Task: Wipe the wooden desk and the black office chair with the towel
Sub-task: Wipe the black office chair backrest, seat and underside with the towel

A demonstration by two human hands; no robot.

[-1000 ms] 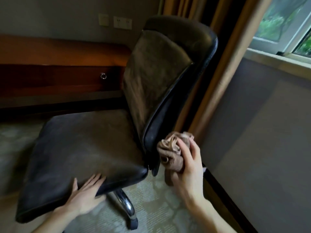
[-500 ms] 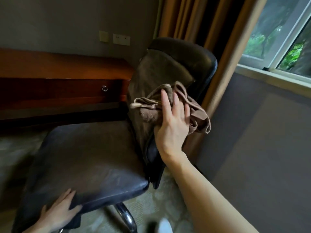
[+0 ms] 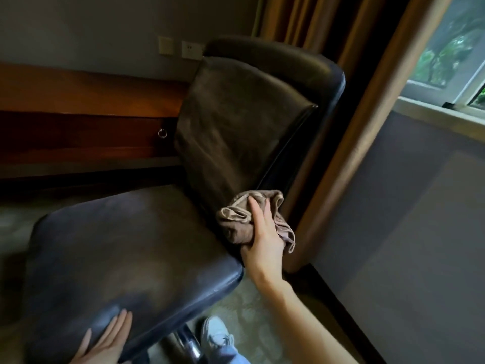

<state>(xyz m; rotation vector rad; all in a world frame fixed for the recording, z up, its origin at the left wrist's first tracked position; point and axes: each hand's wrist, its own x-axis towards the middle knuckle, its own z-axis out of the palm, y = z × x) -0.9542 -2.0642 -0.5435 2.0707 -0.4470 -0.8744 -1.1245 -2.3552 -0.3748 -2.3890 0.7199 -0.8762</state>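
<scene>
Single head-worn wide-angle camera. It looks forward and steeply down onto the black office chair (image 3: 131,258) from close above the seat's front edge. The desk (image 3: 78,93) lies behind the chair, the window (image 3: 446,61) right of it.

Room dim, warm brown cast. Daylight enters from window (image 3: 446,64) at upper right; greenery outside washed pale. Soft sheen along chair (image 3: 236,122) backrest edge and front seat rim. Deep shadow under desk (image 3: 78,93). Right hand (image 3: 265,240) and towel (image 3: 236,219) fairly sharp. Left hand (image 3: 107,340) at bottom edge slightly soft. Wide-angle bending: curtain (image 3: 367,127) edge bows, corners stretched.
</scene>
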